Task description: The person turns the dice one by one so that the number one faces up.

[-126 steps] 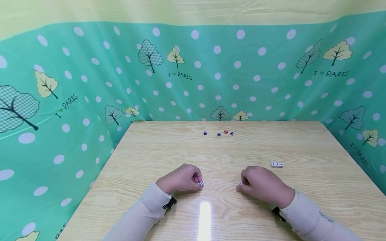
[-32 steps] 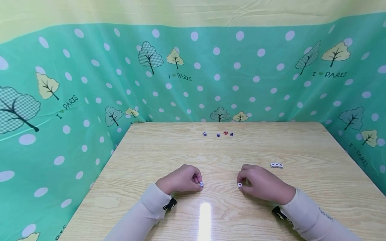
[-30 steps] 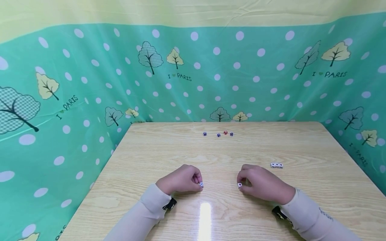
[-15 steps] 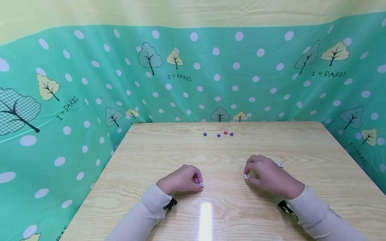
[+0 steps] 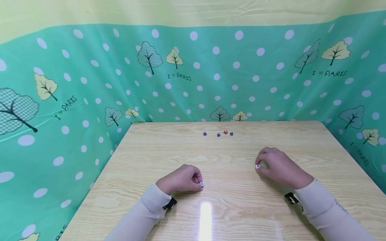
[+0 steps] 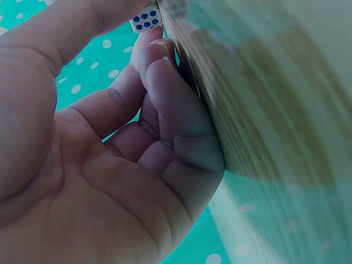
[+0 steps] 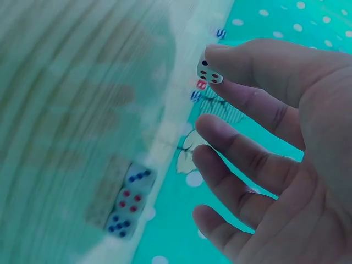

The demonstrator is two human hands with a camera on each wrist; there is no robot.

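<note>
Near the middle of the table, my left hand (image 5: 181, 179) pinches a white die (image 5: 201, 184) with blue pips, low at the wood. The left wrist view shows a six face on that die (image 6: 146, 20) between thumb and forefinger. Farther right, my right hand (image 5: 280, 166) pinches another white die (image 5: 257, 166) between thumb and forefinger. One dark pip and a red-pipped face show on this die (image 7: 210, 69) in the right wrist view, the other fingers spread apart. A row of three white dice (image 7: 131, 202) stands on the table beside the right hand, hidden behind it in the head view.
Toward the far edge of the wooden table (image 5: 150, 144) lie a blue die (image 5: 205, 133), two more blue dice and a red die (image 5: 225, 132). A green dotted curtain (image 5: 187, 100) surrounds the back and sides.
My right hand turned its die to a single-pip face, then carried it right and away from me, now covering the row of white dice. The left hand stayed in place with its die.
</note>
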